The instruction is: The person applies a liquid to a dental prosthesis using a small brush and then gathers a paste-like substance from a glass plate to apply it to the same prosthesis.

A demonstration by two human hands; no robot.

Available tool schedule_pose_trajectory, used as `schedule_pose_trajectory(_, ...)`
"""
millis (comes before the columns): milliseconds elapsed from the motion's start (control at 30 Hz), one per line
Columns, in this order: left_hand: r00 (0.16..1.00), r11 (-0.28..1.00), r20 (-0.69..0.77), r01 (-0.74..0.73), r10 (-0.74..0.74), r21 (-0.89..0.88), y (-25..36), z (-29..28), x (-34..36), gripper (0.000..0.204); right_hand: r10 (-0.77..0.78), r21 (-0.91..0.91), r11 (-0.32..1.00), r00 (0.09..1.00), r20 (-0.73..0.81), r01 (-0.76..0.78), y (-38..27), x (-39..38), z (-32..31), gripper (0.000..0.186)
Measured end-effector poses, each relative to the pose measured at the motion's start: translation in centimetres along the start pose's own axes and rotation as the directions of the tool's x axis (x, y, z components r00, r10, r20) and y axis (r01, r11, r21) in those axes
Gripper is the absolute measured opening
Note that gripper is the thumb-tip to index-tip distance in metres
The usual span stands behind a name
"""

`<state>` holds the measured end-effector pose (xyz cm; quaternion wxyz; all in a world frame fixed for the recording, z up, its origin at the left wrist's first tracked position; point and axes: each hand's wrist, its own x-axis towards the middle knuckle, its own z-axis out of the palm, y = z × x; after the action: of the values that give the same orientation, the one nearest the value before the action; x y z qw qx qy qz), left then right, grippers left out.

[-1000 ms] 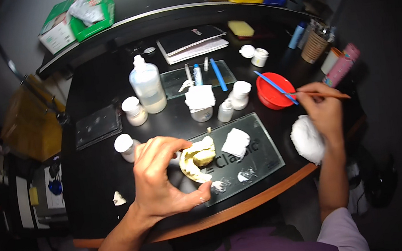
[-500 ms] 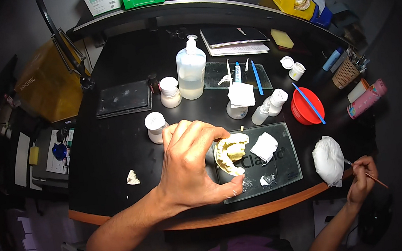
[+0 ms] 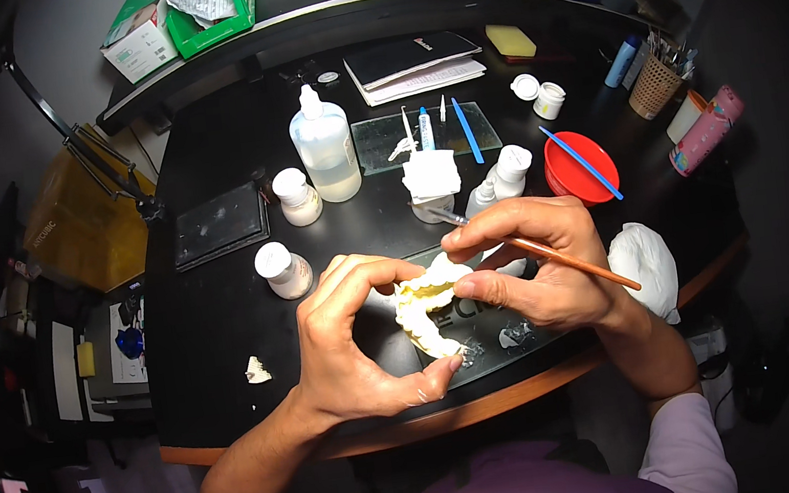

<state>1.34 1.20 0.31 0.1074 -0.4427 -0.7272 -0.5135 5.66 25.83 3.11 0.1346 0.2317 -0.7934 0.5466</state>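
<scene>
A pale yellow dental arch cast (image 3: pixel 417 323) is gripped at its ends between the thumb and forefinger of my left hand (image 3: pixel 343 351), above a dark glass slab (image 3: pixel 387 349). My right hand (image 3: pixel 560 270) holds a thin brush (image 3: pixel 607 274) with a brown handle, its bristles pointing up and left. The thumb and fingertips of that hand meet the cast's upper right end; whether they pinch a small piece there I cannot tell. White smears (image 3: pixel 516 334) mark the slab, and my right hand hides much of its right side.
A white wad (image 3: pixel 645 265) lies at right, below a red bowl (image 3: pixel 582 169) with a blue stick. Behind stand white-capped jars (image 3: pixel 298 199), a pump-less squeeze bottle (image 3: pixel 323 147), and a gauze-topped container (image 3: pixel 431 178). A cream fragment (image 3: pixel 257 370) lies at left.
My right hand has come from the white wad at the right to the cast, bringing the brush. The cast has tilted in my left hand, and the view has shifted.
</scene>
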Motion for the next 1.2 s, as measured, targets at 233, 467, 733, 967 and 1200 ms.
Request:
schedule_pose_trajectory(233,0.982,0.962,0.040,0.191,-0.187,-0.195,-0.1,0.4,-0.7,0.073,-0.069,-0.145,0.987,0.998,0.004,0.069,-0.3,0.8,0.5,0.022)
schedule_pose_trajectory(467,0.758,0.282,0.501,0.633,-0.418,-0.721,-0.8,-0.8,-0.6,0.057,-0.286,-0.065,0.952,0.943,0.171,0.300,0.3,2.5,-0.4,0.018)
schedule_pose_trajectory(733,0.711,0.317,0.590,0.701,-0.383,-0.639,-1.7,-0.9,-0.9,0.041,-0.361,0.079,0.933,0.910,0.202,0.352,1.2,2.8,0.3,0.024)
schedule_pose_trajectory(967,0.800,0.295,0.482,0.586,-0.357,-0.755,-2.1,0.0,-1.0,0.031,-0.422,-0.137,0.903,0.901,-0.106,0.407,0.8,2.6,0.0,0.017)
schedule_pose_trajectory(1200,0.971,0.697,0.082,0.220,-0.226,-0.683,-1.2,-0.2,-0.8,0.033,-0.168,0.200,0.954,0.949,-0.265,0.224,0.5,-0.7,-0.7,0.036)
